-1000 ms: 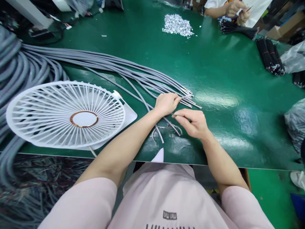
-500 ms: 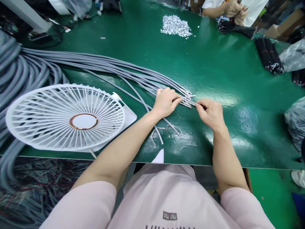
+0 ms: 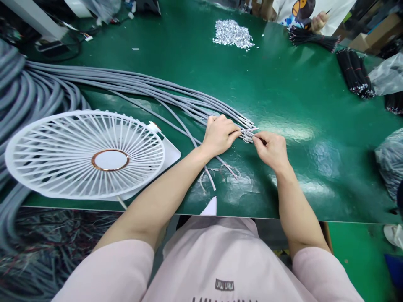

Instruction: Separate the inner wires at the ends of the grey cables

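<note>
A bundle of grey cables [image 3: 151,86] runs across the green table from the left, its stripped ends pale and frayed. My left hand [image 3: 219,135] is closed on one cable near its stripped end, thumb and fingers pinched together. Just right of it, my right hand [image 3: 271,147] pinches thin strands at the tip of that end. The fingertips hide exactly which strands are held. Two cable ends [image 3: 211,179] with loose threads lie apart below my left wrist.
A white fan [image 3: 85,155] lies at the left, beside thick coils of grey cable [image 3: 19,92]. Silvery scraps [image 3: 233,34] form a pile at the back. Across the table, a co-worker's hand [image 3: 320,22] is near bundles of black wires [image 3: 354,71]. Plastic bags [image 3: 390,157] sit at the right.
My right hand has moved slightly left, closer to my left hand, and the strands between them now look bunched and curled. The co-worker's hands have moved apart.
</note>
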A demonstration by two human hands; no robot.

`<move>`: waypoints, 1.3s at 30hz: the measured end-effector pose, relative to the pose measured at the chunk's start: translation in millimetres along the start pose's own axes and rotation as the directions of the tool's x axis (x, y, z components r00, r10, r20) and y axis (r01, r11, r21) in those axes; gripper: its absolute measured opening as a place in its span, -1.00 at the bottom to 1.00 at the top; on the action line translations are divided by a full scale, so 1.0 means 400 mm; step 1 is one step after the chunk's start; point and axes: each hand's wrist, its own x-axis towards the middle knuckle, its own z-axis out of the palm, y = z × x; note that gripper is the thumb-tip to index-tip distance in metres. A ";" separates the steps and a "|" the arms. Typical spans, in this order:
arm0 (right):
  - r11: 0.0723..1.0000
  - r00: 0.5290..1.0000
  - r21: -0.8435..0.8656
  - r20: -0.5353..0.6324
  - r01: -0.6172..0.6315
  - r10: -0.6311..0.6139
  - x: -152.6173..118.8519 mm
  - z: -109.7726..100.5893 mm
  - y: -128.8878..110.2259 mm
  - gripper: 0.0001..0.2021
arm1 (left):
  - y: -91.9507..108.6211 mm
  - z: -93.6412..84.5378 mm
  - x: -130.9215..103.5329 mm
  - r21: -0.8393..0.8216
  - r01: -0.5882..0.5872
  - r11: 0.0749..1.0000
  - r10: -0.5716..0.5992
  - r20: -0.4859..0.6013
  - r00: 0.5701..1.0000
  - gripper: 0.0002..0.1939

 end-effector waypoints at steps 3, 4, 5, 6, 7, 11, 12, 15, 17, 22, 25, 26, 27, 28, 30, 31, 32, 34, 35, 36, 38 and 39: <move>0.999 1.000 0.033 -0.021 -0.020 0.021 0.004 0.017 -0.001 -0.79 | -0.001 0.002 0.000 0.008 -0.002 1.000 0.002 -0.003 1.000 -0.69; 0.998 0.999 0.055 -0.029 -0.031 0.033 0.006 0.026 -0.002 -0.79 | -0.002 0.003 0.000 0.012 -0.003 1.000 0.003 -0.004 1.000 -0.68; 0.995 0.998 0.086 -0.036 -0.042 0.045 0.007 0.035 -0.004 -0.79 | -0.002 0.004 0.000 0.017 -0.007 1.000 0.007 0.001 1.000 -0.68; 0.991 0.998 0.126 -0.041 -0.048 0.054 0.009 0.044 -0.007 -0.78 | -0.001 0.004 0.000 0.023 -0.010 1.000 0.010 0.008 1.000 -0.68; 0.984 0.998 0.171 -0.042 -0.049 0.057 0.009 0.051 -0.011 -0.78 | -0.001 0.004 0.000 0.029 -0.012 1.000 0.011 0.017 1.000 -0.68; 0.943 0.999 0.334 -0.036 -0.004 0.017 -0.003 0.049 -0.044 -0.77 | 0.001 0.006 0.002 0.027 0.012 1.000 -0.013 0.027 1.000 -0.72; 0.933 0.999 0.361 -0.047 0.009 0.008 -0.010 0.039 -0.057 -0.76 | -0.001 0.008 0.003 0.023 0.026 0.999 -0.026 0.021 0.999 -0.72; 0.906 0.996 0.415 -0.055 0.085 -0.068 -0.037 -0.002 -0.101 -0.75 | -0.011 0.021 0.009 0.027 0.066 0.997 -0.067 0.036 0.997 -0.71; 0.884 0.985 0.440 -0.021 0.160 -0.168 -0.051 -0.022 -0.120 -0.75 | -0.019 0.028 0.013 0.022 0.104 0.994 -0.105 0.051 0.993 -0.70; 0.902 0.994 0.425 0.032 0.078 -0.101 -0.035 -0.011 -0.079 -0.76 | -0.014 0.010 0.014 -0.095 0.173 0.980 -0.169 0.051 0.984 -0.73; 0.903 0.995 0.430 0.094 -0.009 -0.035 -0.017 -0.001 -0.042 -0.77 | -0.002 -0.017 0.009 -0.157 0.156 0.975 -0.149 0.054 0.987 -0.81; 0.898 0.992 0.439 0.121 -0.014 -0.044 -0.014 -0.001 -0.037 -0.77 | 0.001 -0.024 0.008 -0.173 0.146 0.974 -0.140 0.043 0.989 -0.83; 0.894 0.987 0.448 0.148 -0.013 -0.060 -0.013 -0.002 -0.036 -0.78 | 0.002 -0.029 0.006 -0.185 0.134 0.974 -0.132 0.027 0.991 -0.84; 0.890 0.983 0.456 0.170 -0.011 -0.075 -0.013 -0.002 -0.037 -0.78 | 0.002 -0.033 0.005 -0.191 0.123 0.974 -0.124 0.008 0.992 -0.83; 0.886 0.978 0.464 0.193 -0.021 -0.078 -0.014 0.001 -0.040 -0.78 | 0.000 -0.036 0.005 -0.189 0.107 0.976 -0.115 -0.030 0.993 -0.79; 0.885 0.980 0.464 0.189 -0.035 -0.060 -0.013 0.006 -0.041 -0.78 | -0.001 -0.036 0.005 -0.181 0.107 0.978 -0.117 -0.045 0.992 -0.77; 0.884 0.984 0.465 0.178 -0.056 -0.031 -0.012 0.013 -0.041 -0.78 | -0.003 -0.036 0.006 -0.171 0.112 0.979 -0.123 -0.056 0.991 -0.75; 0.873 0.988 0.476 0.149 -0.102 0.034 -0.006 0.031 -0.036 -0.79 | -0.004 -0.035 0.007 -0.143 0.130 0.981 -0.140 -0.065 0.988 -0.73; 0.865 0.988 0.486 0.138 -0.123 0.063 -0.003 0.040 -0.033 -0.79 | -0.004 -0.035 0.008 -0.127 0.137 0.982 -0.146 -0.064 0.987 -0.71; 0.856 0.988 0.497 0.129 -0.140 0.087 0.000 0.050 -0.031 -0.80 | -0.004 -0.034 0.009 -0.112 0.142 0.984 -0.149 -0.062 0.987 -0.70; 0.839 0.986 0.519 0.116 -0.164 0.121 0.004 0.066 -0.027 -0.80 | -0.004 -0.033 0.010 -0.085 0.141 0.986 -0.146 -0.056 0.988 -0.68; 0.831 0.985 0.531 0.106 -0.169 0.133 0.005 0.072 -0.026 -0.80 | -0.003 -0.033 0.010 -0.074 0.139 0.987 -0.143 -0.054 0.988 -0.67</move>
